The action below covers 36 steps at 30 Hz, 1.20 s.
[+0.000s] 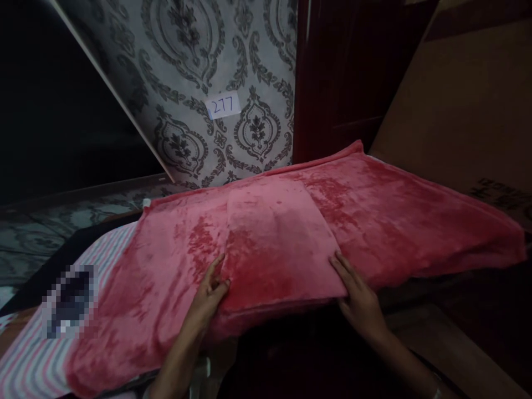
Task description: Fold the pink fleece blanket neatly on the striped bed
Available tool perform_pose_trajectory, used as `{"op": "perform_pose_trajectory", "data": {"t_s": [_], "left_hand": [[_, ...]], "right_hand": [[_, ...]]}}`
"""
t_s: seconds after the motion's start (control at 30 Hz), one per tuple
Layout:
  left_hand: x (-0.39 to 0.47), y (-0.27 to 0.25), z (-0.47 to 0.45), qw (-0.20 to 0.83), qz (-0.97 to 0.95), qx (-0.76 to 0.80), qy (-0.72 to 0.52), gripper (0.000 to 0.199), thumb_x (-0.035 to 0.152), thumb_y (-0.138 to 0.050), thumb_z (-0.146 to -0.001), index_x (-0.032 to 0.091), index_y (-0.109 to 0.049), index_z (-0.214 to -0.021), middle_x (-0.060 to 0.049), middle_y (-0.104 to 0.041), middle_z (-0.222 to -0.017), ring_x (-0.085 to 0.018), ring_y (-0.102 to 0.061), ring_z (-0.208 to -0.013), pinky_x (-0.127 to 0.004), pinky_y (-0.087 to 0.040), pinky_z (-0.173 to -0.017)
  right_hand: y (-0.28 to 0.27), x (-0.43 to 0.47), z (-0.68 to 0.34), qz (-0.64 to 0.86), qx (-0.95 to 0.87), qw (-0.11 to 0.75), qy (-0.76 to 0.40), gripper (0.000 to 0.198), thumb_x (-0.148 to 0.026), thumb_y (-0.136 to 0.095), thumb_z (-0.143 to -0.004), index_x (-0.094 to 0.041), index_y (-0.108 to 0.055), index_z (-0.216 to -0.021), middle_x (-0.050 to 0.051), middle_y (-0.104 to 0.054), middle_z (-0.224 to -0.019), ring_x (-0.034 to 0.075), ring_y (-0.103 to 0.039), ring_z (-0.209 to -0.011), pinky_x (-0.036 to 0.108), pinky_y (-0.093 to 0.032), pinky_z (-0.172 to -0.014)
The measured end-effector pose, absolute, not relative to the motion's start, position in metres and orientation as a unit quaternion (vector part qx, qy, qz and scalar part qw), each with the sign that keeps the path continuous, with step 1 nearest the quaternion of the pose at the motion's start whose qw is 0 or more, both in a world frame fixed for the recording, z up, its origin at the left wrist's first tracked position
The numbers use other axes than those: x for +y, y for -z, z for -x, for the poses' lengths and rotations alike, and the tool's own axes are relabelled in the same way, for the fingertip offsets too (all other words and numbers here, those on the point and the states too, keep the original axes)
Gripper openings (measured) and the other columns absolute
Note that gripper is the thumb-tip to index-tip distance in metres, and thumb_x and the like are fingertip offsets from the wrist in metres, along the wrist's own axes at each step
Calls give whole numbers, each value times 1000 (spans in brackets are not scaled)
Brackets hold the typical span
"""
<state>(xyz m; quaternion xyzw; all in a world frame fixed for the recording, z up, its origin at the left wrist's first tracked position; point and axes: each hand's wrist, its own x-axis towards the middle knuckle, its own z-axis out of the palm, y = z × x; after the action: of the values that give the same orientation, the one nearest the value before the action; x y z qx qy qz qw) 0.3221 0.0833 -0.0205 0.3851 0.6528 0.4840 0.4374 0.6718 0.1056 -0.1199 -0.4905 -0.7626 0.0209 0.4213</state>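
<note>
A folded piece of pink plush cloth (282, 244) lies flat on a larger pink plush blanket (399, 221) of the same mottled look. My left hand (210, 288) rests at the left edge of the folded cloth, index finger stretched out and thumb apart from it. At the opposite edge, near the front corner, my right hand (355, 293) lies with its fingers extended on the cloth. Neither hand visibly grips the fabric, though the undersides of the fingers are hidden.
A striped cloth (29, 360) shows from under the blanket at left, partly pixelated. Behind stand a patterned wall (183, 72) with a paper label (223, 105) reading 277, and a dark red door (341, 72). A large cardboard box (465, 100) leans at right; a dark panel (62, 111) fills the left.
</note>
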Motion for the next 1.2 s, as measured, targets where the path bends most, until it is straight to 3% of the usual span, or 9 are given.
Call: {"op": "perform_pose_trajectory", "data": {"t_s": [0.23, 0.37, 0.53, 0.67, 0.73, 0.83, 1.0, 1.07, 1.2], "left_hand": [[152, 8, -318, 438, -374, 631, -520, 105, 50, -86, -63, 24, -40, -154, -7, -68, -107, -23, -69, -94, -35, -54, -87], [205, 14, -321, 365, -416, 657, -513, 89, 34, -80, -72, 20, -43, -152, -15, -65, -126, -27, -66, -112, -40, -53, -97], [225, 37, -311, 263, -520, 656, -479, 74, 14, -60, -76, 20, -47, -148, -10, -53, -150, -24, -50, -139, -39, -39, -116], [226, 45, -290, 245, -541, 685, -423, 75, 22, -60, -79, 18, -43, -152, -13, -60, -140, -26, -59, -129, -40, -51, -105], [232, 37, -285, 188, -564, 692, -410, 73, 27, -61, -80, 15, -45, -150, -16, -61, -136, -27, -65, -119, -43, -55, -100], [252, 10, -299, 89, -640, 651, -398, 62, 33, -57, -84, 14, -53, -144, -17, -55, -146, -29, -57, -132, -47, -47, -111], [293, -25, -354, 48, -738, 627, -242, 63, 43, -48, -96, 14, -44, -153, -16, -39, -161, -29, -33, -151, -51, -28, -123], [303, -21, -365, 21, -731, 664, -157, 64, 45, -46, -98, 17, -41, -155, -17, -31, -165, -34, -25, -153, -59, -24, -122], [311, 6, -359, -28, -693, 717, -74, 62, 47, -40, -101, 23, -36, -158, -15, -24, -167, -36, -21, -155, -65, -28, -117]], "right_hand": [[125, 113, -668, 501, -740, 448, 11, 95, 1, -45, -76, -39, -29, -160, -2, -44, -158, 23, -53, -136, 39, -51, -107], [127, 117, -662, 481, -753, 447, 33, 96, 3, -42, -75, -40, -29, -160, -3, -43, -159, 22, -56, -134, 37, -52, -104], [122, 115, -666, 447, -781, 435, 36, 95, 3, -39, -74, -36, -31, -160, 1, -45, -157, 20, -56, -133, 37, -52, -102], [109, 118, -695, 410, -813, 412, 19, 72, -17, -53, -85, -29, -42, -156, 6, -52, -152, 31, -39, -146, 54, -41, -114], [95, 130, -709, 396, -820, 414, 5, 60, -27, -56, -91, -29, -49, -151, 7, -56, -148, 33, -38, -147, 58, -37, -116], [63, 158, -705, 396, -818, 417, 3, 53, -32, -51, -99, -28, -49, -151, 9, -55, -149, 30, -41, -145, 55, -37, -117], [14, 185, -630, 335, -898, 279, -54, 66, -48, -59, -96, -29, -41, -156, 9, -28, -166, 33, -18, -154, 61, -21, -122], [12, 183, -602, 298, -927, 200, -108, 71, -52, -64, -92, -33, -40, -156, 6, -27, -166, 34, -14, -155, 64, -12, -123], [29, 174, -582, 284, -931, 148, -176, 70, -50, -63, -94, -34, -37, -157, 3, -24, -167, 28, -10, -156, 59, -3, -125]]}}
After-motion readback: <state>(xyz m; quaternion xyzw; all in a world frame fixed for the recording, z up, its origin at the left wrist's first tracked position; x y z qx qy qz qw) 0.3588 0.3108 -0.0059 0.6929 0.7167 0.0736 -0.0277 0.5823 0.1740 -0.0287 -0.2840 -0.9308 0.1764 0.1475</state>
